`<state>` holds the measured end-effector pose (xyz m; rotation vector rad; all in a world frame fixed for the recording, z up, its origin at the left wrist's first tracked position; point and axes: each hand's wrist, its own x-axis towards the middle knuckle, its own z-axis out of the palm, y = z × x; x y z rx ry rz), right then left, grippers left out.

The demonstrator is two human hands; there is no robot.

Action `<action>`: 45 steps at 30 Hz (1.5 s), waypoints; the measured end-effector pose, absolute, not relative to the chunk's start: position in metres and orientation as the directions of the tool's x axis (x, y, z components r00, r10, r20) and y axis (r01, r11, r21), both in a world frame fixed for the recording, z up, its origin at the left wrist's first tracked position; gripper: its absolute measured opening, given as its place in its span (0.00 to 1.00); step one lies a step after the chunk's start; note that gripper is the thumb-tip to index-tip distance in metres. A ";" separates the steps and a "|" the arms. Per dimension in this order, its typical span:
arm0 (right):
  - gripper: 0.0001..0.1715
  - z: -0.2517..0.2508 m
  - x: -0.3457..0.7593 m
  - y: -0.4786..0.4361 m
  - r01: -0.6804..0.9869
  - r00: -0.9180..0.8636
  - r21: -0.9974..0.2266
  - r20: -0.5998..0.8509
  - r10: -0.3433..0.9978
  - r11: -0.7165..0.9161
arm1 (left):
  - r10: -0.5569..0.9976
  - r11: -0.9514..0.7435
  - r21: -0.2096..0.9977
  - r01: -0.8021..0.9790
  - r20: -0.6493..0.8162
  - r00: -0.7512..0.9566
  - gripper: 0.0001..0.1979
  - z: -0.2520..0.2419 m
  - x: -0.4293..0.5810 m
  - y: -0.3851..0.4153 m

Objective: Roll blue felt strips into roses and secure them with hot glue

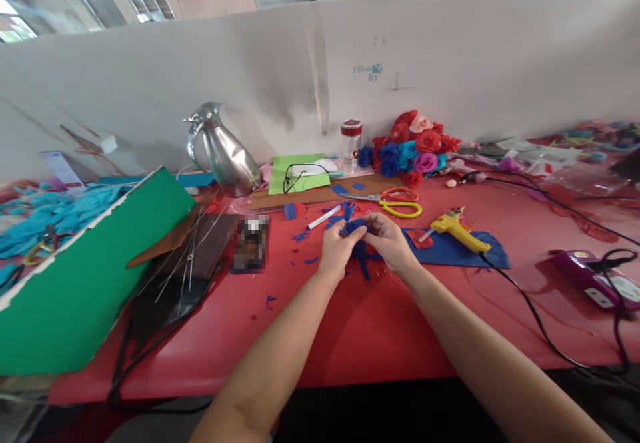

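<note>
Over the middle of the red table, my left hand (336, 250) and my right hand (393, 244) meet with bent fingers. Both pinch a small bunched blue fabric piece (356, 226) between thumbs and fingertips. Its exact shape is partly hidden by the fingers. Just beyond it is a frayed blue scrap (349, 210). To the right of my right hand lies a flat strip of blue fabric (450, 254), with a yellow hot glue gun (463, 232) resting on it. A red scrap (419, 239) is by the gun's nozzle. Scissors with red and yellow handles (400, 204) lie beyond my hands.
Toward the back stand a steel jug (227, 153), a glass jar (351, 146) and a heap of fabric roses (417, 146). Eyeglasses (300, 176) rest on green paper. Leftward are a phone (250, 246) and a green board (95, 276). A purple power strip (590, 280) is at right.
</note>
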<state>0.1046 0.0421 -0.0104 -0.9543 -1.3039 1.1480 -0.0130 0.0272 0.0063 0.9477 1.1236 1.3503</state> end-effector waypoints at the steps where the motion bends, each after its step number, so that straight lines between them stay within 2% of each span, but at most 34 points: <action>1: 0.19 -0.010 0.105 0.042 -0.092 -0.075 -0.975 0.207 0.975 0.200 | 0.993 0.033 0.971 -0.236 -0.059 -0.103 0.15 0.006 -0.013 0.027; 8: 0.18 -0.005 0.105 0.040 -0.080 0.018 -0.985 0.150 0.989 0.151 | 0.977 0.003 0.972 -0.233 -0.053 -0.209 0.11 0.000 -0.016 0.032; 13: 0.18 0.006 0.107 0.035 -0.033 0.168 -0.984 0.165 0.972 0.173 | 0.960 0.002 0.966 -0.257 -0.074 -0.269 0.13 0.001 -0.018 0.034; 15: 0.17 0.014 0.113 0.031 0.045 0.222 -0.981 0.194 0.955 0.189 | 0.958 0.025 0.955 -0.294 -0.107 -0.267 0.14 0.002 -0.018 0.034; 18: 0.17 0.027 0.133 0.022 0.252 0.261 -0.947 0.266 0.928 0.201 | 0.961 0.061 0.948 -0.313 -0.140 -0.236 0.12 0.005 -0.017 0.032; 21: 0.15 0.032 0.169 0.012 0.533 0.303 -0.820 0.416 0.857 0.210 | 0.967 0.063 0.965 -0.256 -0.122 -0.223 0.11 0.008 -0.016 0.029; 24: 0.11 0.027 0.213 -0.002 0.791 0.273 -0.603 0.499 0.822 0.103 | 0.981 0.087 0.974 -0.209 -0.120 -0.150 0.09 0.010 -0.014 0.024; 27: 0.13 0.020 0.251 -0.021 0.905 0.270 -0.421 0.468 0.842 -0.057 | 0.990 0.127 0.972 -0.198 -0.136 -0.033 0.10 0.011 -0.010 0.020; 30: 0.16 0.017 0.274 -0.041 0.873 0.403 -0.436 0.392 0.827 -0.219 | 0.984 0.175 0.963 -0.207 -0.162 0.078 0.11 0.009 -0.006 0.018; 32: 0.18 0.017 0.282 -0.051 0.846 0.457 -0.465 0.380 0.804 -0.261 | 0.968 0.225 0.950 -0.217 -0.194 0.157 0.12 0.008 -0.005 0.017; 36: 0.19 0.015 0.289 -0.055 0.891 0.379 -0.411 0.441 0.813 -0.192 | 0.911 0.305 0.939 -0.158 -0.240 0.335 0.15 0.009 -0.004 0.013; 41: 0.20 0.002 0.290 -0.042 0.920 0.280 -0.373 0.414 0.866 -0.119 | 0.788 0.312 0.946 0.090 -0.310 0.532 0.13 0.011 -0.005 0.007; 45: 0.20 -0.007 0.290 -0.031 0.954 0.211 -0.284 0.418 0.884 -0.093 | 0.781 0.298 0.942 0.153 -0.333 0.529 0.10 0.014 -0.003 0.004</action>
